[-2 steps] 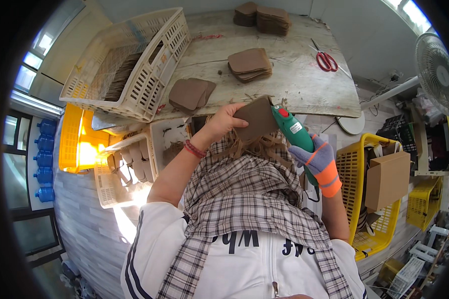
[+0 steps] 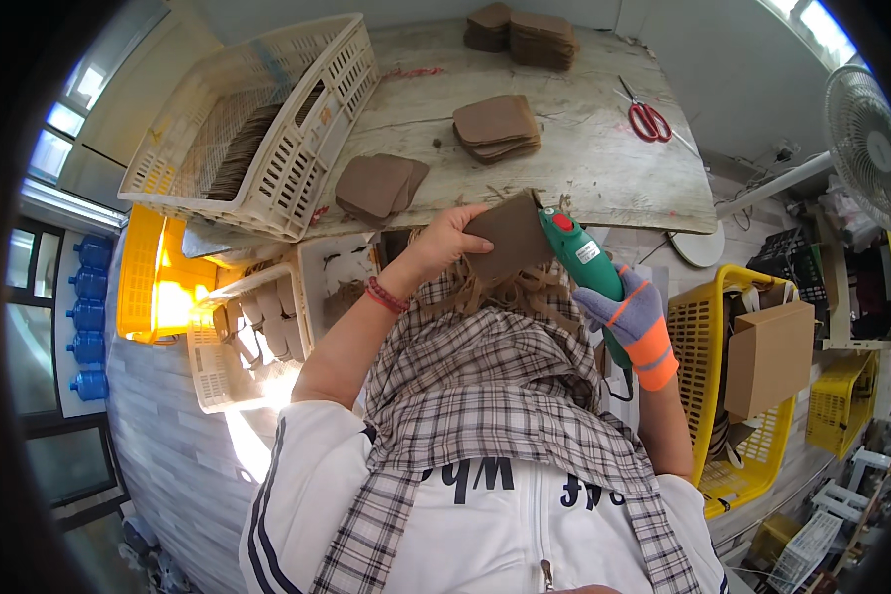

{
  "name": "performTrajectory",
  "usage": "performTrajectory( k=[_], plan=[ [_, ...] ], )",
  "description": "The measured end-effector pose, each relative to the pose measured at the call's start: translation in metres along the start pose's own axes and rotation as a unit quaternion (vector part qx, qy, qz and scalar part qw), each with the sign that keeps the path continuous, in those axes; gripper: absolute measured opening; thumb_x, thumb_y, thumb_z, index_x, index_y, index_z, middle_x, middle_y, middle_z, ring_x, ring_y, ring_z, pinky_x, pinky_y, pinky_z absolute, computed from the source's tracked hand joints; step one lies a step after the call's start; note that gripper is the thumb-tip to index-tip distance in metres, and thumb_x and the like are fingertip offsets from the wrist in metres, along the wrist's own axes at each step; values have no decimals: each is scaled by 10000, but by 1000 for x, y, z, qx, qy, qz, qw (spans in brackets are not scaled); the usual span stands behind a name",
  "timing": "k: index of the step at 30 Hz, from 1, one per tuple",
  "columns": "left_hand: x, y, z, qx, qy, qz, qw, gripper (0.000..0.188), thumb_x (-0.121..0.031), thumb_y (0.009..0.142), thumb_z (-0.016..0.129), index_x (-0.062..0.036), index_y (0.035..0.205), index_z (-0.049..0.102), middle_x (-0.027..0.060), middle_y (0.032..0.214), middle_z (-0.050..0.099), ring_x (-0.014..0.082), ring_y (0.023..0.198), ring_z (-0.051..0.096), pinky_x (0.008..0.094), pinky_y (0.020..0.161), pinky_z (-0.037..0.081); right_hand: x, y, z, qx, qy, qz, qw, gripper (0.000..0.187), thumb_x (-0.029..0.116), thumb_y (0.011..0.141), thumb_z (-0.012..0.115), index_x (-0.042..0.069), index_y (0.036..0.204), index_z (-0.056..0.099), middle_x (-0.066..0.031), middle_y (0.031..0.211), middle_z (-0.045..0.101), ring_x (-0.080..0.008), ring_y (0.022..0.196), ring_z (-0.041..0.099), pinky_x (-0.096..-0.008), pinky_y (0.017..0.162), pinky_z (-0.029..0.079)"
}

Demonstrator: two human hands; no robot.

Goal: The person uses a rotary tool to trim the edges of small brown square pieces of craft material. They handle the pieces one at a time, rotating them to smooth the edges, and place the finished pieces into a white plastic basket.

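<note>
My left hand (image 2: 447,244) pinches a brown flat piece with rounded corners (image 2: 510,238), thumb on top, over my lap at the table's near edge. In a grey and orange glove, my right hand (image 2: 619,315) wraps round a green electric cutter (image 2: 586,259) with a red button. The cutter's head meets the right edge of the brown piece; its blade is too small to make out. Below the piece, thin brown offcut strips (image 2: 500,292) lie on my plaid apron (image 2: 475,366). Beyond my hands, a stack of similar brown pieces (image 2: 495,124) and a smaller pile (image 2: 378,188) rest on the table.
The worn table (image 2: 604,148) also bears red-handled scissors (image 2: 648,121), more brown stacks (image 2: 542,42) and a white crate (image 2: 312,129). A lower crate (image 2: 208,366) stands at my left. At my right are a yellow basket (image 2: 698,366) with a cardboard box (image 2: 770,358) and a fan (image 2: 871,148).
</note>
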State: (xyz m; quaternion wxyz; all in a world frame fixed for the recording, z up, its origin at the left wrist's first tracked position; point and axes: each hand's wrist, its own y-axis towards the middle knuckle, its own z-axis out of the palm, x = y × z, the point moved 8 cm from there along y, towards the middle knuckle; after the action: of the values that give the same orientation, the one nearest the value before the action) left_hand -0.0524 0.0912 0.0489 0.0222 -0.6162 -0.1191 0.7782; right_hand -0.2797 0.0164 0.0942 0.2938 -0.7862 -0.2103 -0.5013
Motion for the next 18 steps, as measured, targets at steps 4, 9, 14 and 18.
performTrajectory(
  k=[4,9,14,18],
  plan=[
    [-13,-2,-5,3,116,-4,993,295,39,795,598,26,1085,547,26,975,632,93,900,577,245,801,469,-3,3,1,22,12,-3,1000,453,244,710,791,-25,1024,604,-51,713,631,-85,605,586,-227,548,470],
    [-36,-7,-31,-78,173,62,980,219,41,782,629,-3,970,527,17,887,629,84,827,589,232,746,476,0,-4,6,68,65,59,994,411,208,724,786,-35,983,581,-60,693,614,-93,521,566,-223,477,450],
    [-39,-9,-51,-120,20,113,986,209,43,757,672,-10,934,576,32,843,649,87,742,606,225,682,498,-6,-6,10,82,52,76,992,399,199,727,787,-30,976,577,-53,693,611,-88,509,560,-219,467,449],
    [-37,-9,-51,-125,0,100,987,197,31,763,674,-1,947,611,32,842,655,89,745,611,229,683,503,0,-10,15,89,40,69,993,424,219,720,795,-31,984,577,-44,693,609,-76,530,560,-210,474,449]
  ],
)
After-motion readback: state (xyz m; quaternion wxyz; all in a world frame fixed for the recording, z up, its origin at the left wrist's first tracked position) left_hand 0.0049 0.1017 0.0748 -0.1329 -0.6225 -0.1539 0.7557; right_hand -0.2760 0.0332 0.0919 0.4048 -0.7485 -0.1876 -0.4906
